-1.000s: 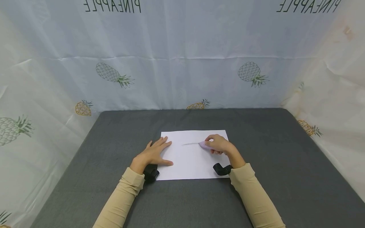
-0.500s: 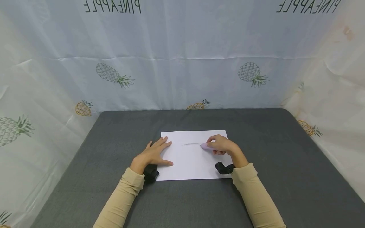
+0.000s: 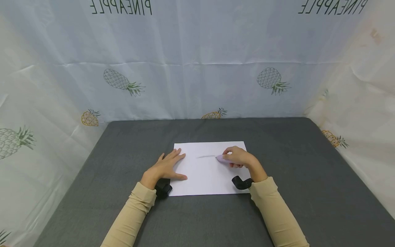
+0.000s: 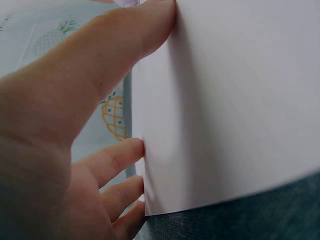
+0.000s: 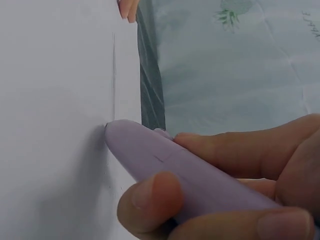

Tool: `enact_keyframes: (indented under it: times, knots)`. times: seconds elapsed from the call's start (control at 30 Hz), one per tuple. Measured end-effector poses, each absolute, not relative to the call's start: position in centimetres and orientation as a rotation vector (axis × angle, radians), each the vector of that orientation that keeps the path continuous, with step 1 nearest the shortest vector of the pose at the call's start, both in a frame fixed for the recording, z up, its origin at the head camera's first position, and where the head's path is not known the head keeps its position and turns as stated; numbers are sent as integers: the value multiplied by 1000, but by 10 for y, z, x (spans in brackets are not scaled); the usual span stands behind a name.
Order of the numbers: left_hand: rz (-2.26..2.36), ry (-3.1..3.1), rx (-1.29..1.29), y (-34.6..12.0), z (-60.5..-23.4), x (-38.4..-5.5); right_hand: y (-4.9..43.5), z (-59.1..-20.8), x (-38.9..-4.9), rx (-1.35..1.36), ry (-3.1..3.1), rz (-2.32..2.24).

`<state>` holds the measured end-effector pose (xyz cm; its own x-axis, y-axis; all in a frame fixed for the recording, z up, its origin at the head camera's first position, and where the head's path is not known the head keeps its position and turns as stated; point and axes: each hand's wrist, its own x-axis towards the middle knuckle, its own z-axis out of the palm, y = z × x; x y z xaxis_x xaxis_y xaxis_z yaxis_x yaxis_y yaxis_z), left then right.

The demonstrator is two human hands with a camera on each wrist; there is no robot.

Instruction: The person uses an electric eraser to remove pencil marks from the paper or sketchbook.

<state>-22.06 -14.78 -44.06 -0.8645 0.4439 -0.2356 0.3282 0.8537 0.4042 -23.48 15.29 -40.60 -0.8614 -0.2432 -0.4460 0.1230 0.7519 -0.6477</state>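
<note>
The word PINEAPPLE [image 3: 121, 7] runs backwards, right to left, in dark capitals on a pale printed cloth [image 3: 197, 41], high beyond and slightly left of the left hand [image 3: 166, 166]. A second PINEAPPLE [image 3: 333, 7] stands likewise reversed, beyond and well right of the right hand [image 3: 241, 156]. Small letters [image 5: 311, 26] on the cloth meet the right wrist view's edge, incomplete.

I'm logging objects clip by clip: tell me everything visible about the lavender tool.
The lavender tool has a smooth, plastic-looking body with a rounded front, a small dark tip, a raised piece and fine dark marks. The right hand grips it at a slant over the white paper, its tip near a thin dark line; contact is unclear, its rear hidden.
</note>
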Motion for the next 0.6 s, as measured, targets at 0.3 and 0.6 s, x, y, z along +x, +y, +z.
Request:
enact_keyframes:
  times: [0.3,0.6]
  knots:
    - [509,2712,587,-148,-441,-220,146,-410,-234,-76,2483,-980]
    - [515,2704,580,-149,-442,-221,151,-406,-234,-110,2451,-932]
